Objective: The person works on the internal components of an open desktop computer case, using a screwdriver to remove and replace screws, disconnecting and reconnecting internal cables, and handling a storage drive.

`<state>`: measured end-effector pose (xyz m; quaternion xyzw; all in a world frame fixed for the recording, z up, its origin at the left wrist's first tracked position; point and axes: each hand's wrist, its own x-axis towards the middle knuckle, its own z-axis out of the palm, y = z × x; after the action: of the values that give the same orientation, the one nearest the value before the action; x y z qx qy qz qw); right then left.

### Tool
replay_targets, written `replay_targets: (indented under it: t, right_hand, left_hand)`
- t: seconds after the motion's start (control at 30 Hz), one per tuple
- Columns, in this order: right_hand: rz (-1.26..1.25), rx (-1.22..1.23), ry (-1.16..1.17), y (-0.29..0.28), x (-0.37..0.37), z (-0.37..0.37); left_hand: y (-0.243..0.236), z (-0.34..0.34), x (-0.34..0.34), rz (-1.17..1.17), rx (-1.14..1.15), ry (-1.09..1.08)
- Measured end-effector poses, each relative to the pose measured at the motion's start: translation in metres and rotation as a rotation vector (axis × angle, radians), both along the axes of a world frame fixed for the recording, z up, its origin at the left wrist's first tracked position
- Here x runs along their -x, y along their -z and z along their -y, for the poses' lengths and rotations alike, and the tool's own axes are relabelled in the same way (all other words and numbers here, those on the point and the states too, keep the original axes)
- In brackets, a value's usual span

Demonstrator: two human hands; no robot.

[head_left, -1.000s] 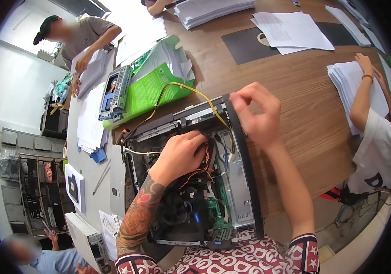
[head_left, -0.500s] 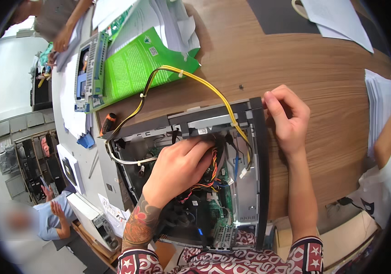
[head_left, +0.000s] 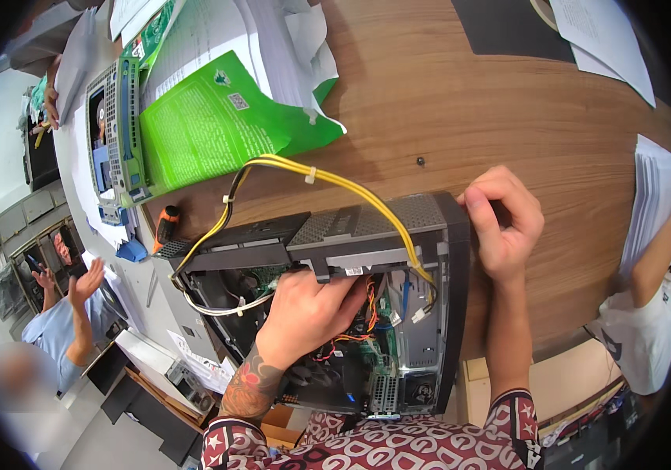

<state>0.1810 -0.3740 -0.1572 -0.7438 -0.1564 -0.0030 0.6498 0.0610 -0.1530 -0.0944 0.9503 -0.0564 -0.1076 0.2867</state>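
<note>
An open black computer case [head_left: 454, 313] lies in front of me, its inside facing up. My left hand [head_left: 304, 309] reaches into it with fingers curled under the metal rail [head_left: 355, 262] on the far side; the fingertips are hidden. At the case's far right corner, my right hand [head_left: 505, 223] pinches the edge between thumb and bent fingers. A yellow and black cable bundle [head_left: 351, 182] arches over the far side. Red and orange wires [head_left: 371, 305] and a green circuit board [head_left: 382, 352] show beside my left hand.
An orange and black screwdriver [head_left: 166, 225] lies beyond the case's left corner. A green paper wrapper [head_left: 218, 125] with paper sheets and a metal drive cage [head_left: 122, 117] are farther back. A small dark screw [head_left: 420, 161] rests on the wooden table [head_left: 398, 94]. Other people are at both sides.
The case has tipped, so its perforated far side now shows. My right hand has stayed at its corner, and my left hand remains inside. A person at the left has raised their hands.
</note>
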Motion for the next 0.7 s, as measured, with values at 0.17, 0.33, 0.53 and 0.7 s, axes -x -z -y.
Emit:
replay_targets:
  t: [0.17,0.33,0.53,0.7]
  right_hand:
    - [-0.012,0.01,-0.009,-0.001,0.0,0.0]
    - [-0.03,-0.002,-0.013,-0.001,0.0,0.0]
    - [-0.033,-0.029,-0.004,0.0,0.001,0.0]
    - [-0.054,-0.056,0.009,0.0,0.002,0.0]
  left_hand:
    - [0.003,-0.001,0.0,0.045,-0.001,0.017]
    - [0.0,-0.002,0.002,0.034,-0.08,0.062]
    - [-0.005,0.001,-0.003,-0.063,-0.058,0.016]
    - [-0.009,0.006,-0.013,-0.067,-0.104,0.089]
